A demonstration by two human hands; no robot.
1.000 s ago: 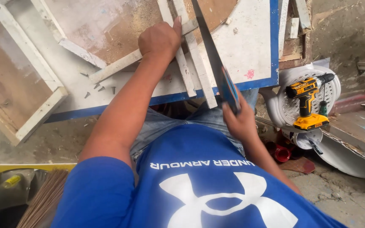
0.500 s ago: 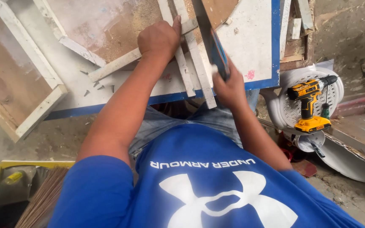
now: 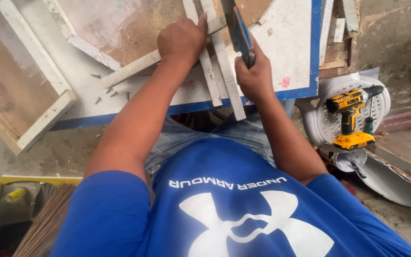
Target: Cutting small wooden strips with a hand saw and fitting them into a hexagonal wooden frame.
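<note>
On the board (image 3: 291,43), hands (image 3: 182,40) gripping saw (image 3: 241,33)

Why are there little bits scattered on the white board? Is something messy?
Yes. Loose screws lie scattered on the white board beside the left hand, and sawdust dusts the brown panel above. The right hand grips a saw.
</note>
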